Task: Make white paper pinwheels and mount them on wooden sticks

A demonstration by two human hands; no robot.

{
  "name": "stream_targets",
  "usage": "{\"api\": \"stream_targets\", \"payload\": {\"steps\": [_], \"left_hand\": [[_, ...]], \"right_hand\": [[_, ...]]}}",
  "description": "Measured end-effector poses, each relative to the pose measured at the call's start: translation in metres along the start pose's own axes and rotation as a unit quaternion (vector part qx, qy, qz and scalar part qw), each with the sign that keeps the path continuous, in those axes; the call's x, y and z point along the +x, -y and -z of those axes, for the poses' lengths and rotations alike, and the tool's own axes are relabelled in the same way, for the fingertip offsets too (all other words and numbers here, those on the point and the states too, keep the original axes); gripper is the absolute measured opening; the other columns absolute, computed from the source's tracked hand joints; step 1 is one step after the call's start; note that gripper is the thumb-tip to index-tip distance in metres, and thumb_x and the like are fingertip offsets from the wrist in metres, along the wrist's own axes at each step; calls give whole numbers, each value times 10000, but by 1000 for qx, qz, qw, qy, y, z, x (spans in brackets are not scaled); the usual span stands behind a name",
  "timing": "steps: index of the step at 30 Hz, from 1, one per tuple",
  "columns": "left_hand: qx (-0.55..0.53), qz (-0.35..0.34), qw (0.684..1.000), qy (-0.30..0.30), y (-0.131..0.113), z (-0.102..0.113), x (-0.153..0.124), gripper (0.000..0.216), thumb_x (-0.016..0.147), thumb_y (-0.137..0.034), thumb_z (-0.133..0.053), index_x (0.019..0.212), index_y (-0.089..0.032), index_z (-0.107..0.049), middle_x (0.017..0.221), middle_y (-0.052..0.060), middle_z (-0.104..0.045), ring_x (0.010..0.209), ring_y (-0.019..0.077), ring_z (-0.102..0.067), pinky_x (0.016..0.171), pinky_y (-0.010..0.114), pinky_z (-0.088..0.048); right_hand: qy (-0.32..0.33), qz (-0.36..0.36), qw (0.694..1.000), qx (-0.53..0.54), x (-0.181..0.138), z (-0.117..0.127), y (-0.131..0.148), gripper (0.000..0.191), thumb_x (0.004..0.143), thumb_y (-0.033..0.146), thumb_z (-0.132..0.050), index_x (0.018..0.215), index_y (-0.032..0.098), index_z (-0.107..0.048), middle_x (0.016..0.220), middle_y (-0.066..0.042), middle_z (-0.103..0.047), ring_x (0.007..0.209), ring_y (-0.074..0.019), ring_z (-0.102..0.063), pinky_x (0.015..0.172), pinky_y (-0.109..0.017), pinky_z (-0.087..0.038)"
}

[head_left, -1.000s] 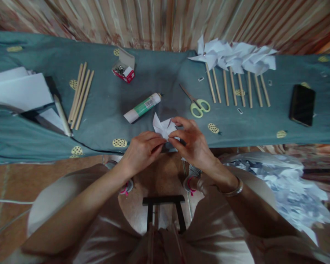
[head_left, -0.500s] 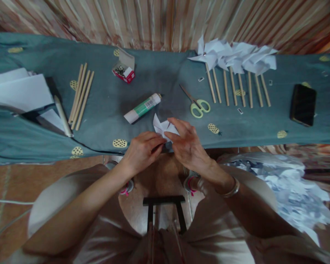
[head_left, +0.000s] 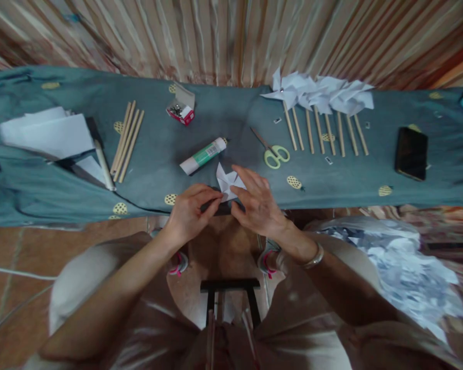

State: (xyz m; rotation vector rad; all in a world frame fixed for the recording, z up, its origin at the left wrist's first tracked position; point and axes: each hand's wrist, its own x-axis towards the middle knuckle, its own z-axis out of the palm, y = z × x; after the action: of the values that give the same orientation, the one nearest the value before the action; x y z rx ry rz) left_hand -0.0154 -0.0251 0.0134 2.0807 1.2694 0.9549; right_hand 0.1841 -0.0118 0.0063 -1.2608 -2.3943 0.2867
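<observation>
A small folded white paper pinwheel sits at the near edge of the teal cloth. My left hand pinches its lower left side with curled fingers. My right hand holds its right side, thumb and fingers pressed on the paper. A glue stick lies just behind the paper. Green-handled scissors lie to the right of the glue stick.
Finished paper pinwheels on wooden sticks lie at the back right. Loose sticks, a pen and white sheets are at the left. A small box of pins stands behind, and a dark phone lies right. Paper scraps are piled by my right leg.
My right hand's fingers have shifted left and down over the paper, folding it closer to my left hand. The view has tilted slightly, so the table looks a bit farther away.
</observation>
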Motion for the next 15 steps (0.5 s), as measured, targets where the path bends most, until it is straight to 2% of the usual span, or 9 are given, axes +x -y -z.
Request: {"api": "stream_targets", "payload": {"steps": [4,7,8,9,11,13,15], "left_hand": [[-69,84,994,-20,-9,4,-10,147,867,-254,-629,875,-195,-763,826,54,-730,779,179,-669,730,288,-517],[-174,194,963,-62,-18,-1,-22,125,804,-310,-710,832,-203,-770,780,43,-732,760,181,-663,736,295,-512],[-239,243,937,-81,-21,-4,-26,161,777,-344,-741,833,-195,-767,777,47,-738,751,181,-668,730,295,-516],[-314,297,897,-94,-25,-7,-29,225,751,-372,-770,877,-185,-761,823,60,-755,780,187,-686,755,304,-526],[-446,375,803,-122,-34,-14,-33,380,710,-397,-814,1010,-181,-729,964,85,-770,904,210,-710,835,333,-531],[-543,413,721,-116,-42,-18,-30,418,706,-412,-818,1026,-166,-709,1021,111,-764,992,231,-709,906,361,-525],[-602,418,673,-99,-45,-20,-22,381,728,-437,-794,968,-154,-706,1022,120,-758,998,231,-711,931,359,-527]], "right_hand": [[-16,5,1000,-4,4,-1,0,188,845,188,-561,947,161,-717,1463,-173,-524,1331,-323,-473,1047,-513,-389],[-27,4,1000,5,6,-2,-3,200,863,173,-545,929,160,-733,1435,-169,-552,1303,-320,-499,1030,-520,-407],[-30,2,999,10,7,-2,-4,205,866,172,-543,927,160,-738,1426,-166,-560,1296,-318,-506,1024,-518,-417],[-35,-1,999,16,7,-1,-5,208,867,174,-544,927,162,-742,1419,-163,-567,1290,-317,-512,1020,-516,-427],[-45,-12,998,32,8,0,-6,219,871,181,-542,936,167,-750,1401,-154,-583,1271,-311,-529,1010,-511,-448],[-56,-20,997,51,9,2,-5,238,880,193,-532,963,173,-754,1385,-146,-595,1254,-304,-539,1009,-506,-461],[-64,-16,996,67,8,5,0,253,888,205,-524,989,177,-754,1375,-140,-600,1243,-297,-542,1011,-499,-468]]}}
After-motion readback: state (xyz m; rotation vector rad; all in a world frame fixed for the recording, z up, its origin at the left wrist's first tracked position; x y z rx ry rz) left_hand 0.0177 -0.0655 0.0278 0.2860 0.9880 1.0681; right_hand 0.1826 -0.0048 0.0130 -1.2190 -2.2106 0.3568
